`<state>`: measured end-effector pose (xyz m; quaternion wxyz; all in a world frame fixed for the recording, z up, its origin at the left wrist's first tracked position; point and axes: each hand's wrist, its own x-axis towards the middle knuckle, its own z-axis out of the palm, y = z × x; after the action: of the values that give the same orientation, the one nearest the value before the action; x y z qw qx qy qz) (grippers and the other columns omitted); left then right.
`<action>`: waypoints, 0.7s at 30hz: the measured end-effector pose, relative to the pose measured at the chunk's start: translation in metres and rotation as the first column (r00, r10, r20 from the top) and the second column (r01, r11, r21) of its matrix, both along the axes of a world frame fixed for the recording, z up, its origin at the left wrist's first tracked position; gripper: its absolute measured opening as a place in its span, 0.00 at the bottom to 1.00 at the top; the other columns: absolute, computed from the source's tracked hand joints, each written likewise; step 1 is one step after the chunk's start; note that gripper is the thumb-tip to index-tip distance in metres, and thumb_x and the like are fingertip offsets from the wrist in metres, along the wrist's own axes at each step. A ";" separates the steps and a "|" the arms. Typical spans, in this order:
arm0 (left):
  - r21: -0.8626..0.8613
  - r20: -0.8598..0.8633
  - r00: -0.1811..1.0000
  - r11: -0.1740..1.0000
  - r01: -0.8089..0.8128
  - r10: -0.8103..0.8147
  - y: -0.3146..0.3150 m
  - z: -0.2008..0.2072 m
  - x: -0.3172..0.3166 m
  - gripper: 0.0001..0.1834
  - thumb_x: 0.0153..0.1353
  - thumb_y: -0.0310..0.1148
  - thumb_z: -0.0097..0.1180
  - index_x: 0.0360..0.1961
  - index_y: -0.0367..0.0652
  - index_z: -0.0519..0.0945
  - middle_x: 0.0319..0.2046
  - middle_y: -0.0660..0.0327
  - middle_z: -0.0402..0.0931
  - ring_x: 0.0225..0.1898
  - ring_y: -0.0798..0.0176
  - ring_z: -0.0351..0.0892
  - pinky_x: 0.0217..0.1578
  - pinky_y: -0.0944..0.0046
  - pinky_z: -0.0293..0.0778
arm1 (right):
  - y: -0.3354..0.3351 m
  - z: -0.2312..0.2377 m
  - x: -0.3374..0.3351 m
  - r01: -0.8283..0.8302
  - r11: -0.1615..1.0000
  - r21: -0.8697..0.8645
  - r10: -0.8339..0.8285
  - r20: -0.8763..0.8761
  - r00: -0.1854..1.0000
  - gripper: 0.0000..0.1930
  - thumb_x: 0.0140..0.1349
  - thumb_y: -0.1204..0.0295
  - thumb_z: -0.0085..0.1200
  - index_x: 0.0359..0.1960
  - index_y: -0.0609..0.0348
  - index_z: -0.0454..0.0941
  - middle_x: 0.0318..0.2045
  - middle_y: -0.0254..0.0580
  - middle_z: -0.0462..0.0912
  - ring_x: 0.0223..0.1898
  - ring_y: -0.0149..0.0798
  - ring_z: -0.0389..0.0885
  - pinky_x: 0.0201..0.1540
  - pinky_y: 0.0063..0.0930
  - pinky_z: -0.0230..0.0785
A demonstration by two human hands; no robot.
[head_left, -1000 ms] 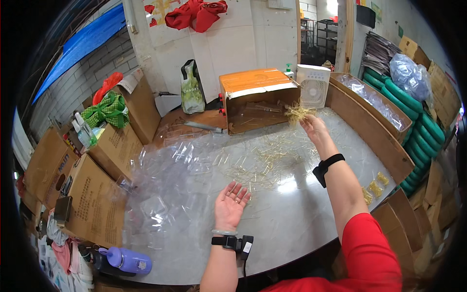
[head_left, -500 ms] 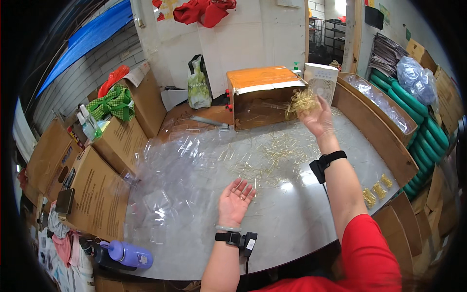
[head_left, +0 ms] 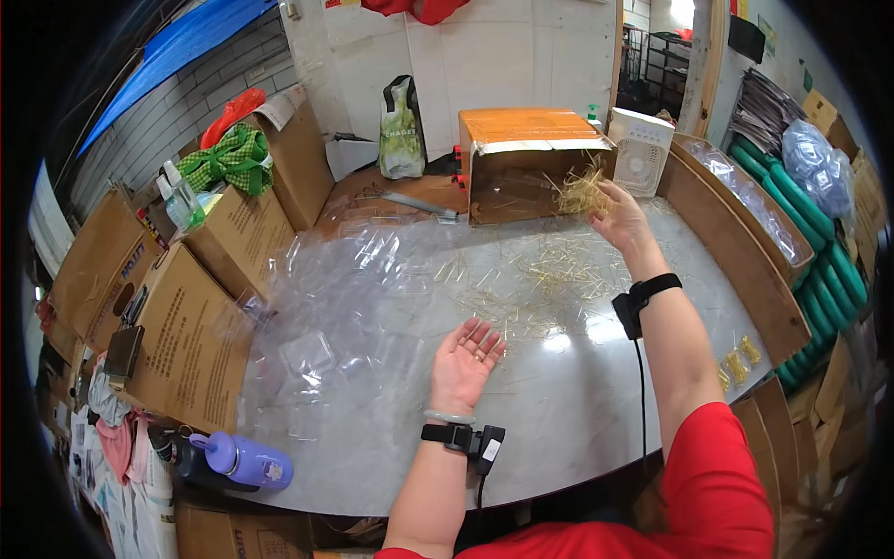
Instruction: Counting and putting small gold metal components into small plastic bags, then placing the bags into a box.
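Observation:
At the far side of the table, my right hand (head_left: 622, 220) is closed on a loose clump of thin gold wire pieces (head_left: 579, 196). The clump is in front of the open side of an orange-topped cardboard box (head_left: 535, 124); whether it reaches inside, I cannot tell. My left hand (head_left: 464, 365) is palm up over the middle of the table, fingers stretched and slightly curled, with nothing in it. Between the hands and the box, more gold wire pieces (head_left: 563, 274) lie scattered on the grey tabletop (head_left: 559, 419).
Clear plastic cases (head_left: 307, 354) spread across the table's left half. Small gold bundles (head_left: 736, 367) lie at the right edge. A white fan (head_left: 641, 154) stands beside the orange-topped box. Cardboard boxes (head_left: 196, 349) and a purple bottle (head_left: 250, 461) line the left side.
My right hand has carried the gold wire clump a little left, across the box's open front. My left hand stays open. The whole view has shifted slightly.

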<state>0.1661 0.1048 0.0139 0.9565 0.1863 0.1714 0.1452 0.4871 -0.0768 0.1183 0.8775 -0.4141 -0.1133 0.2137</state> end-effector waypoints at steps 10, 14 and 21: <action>0.012 0.034 0.999 1.000 0.006 -0.007 0.002 0.000 0.002 0.16 0.71 0.37 0.48 0.52 0.38 0.74 0.50 0.53 0.74 0.53 0.50 0.75 0.61 0.42 0.71 | -0.053 -0.018 -0.047 -0.009 0.985 0.171 0.028 -0.109 0.994 0.09 0.71 0.70 0.51 0.48 0.58 0.76 0.44 0.41 0.83 0.42 0.39 0.81 0.44 0.36 0.78; 0.089 0.033 0.996 0.992 -0.090 0.088 0.005 0.011 -0.002 0.14 0.71 0.37 0.50 0.51 0.38 0.75 0.47 0.55 0.76 0.51 0.55 0.75 0.56 0.49 0.75 | -0.057 -0.041 -0.083 -0.062 0.986 0.157 0.092 -0.192 0.977 0.10 0.72 0.69 0.50 0.48 0.61 0.76 0.44 0.43 0.83 0.41 0.39 0.81 0.43 0.33 0.78; 0.373 0.090 0.862 0.786 -0.493 0.498 0.019 0.033 -0.028 0.10 0.70 0.34 0.54 0.47 0.40 0.77 0.43 0.60 0.79 0.45 0.63 0.78 0.50 0.59 0.75 | -0.050 -0.040 -0.138 -0.119 0.982 0.147 0.164 -0.351 0.922 0.09 0.69 0.73 0.54 0.47 0.61 0.76 0.37 0.38 0.79 0.38 0.34 0.79 0.37 0.30 0.76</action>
<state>0.1386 0.1239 0.0464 0.8282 0.3191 0.1886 0.4203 0.3487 -0.1267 0.0781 0.8893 -0.3038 0.0076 0.3417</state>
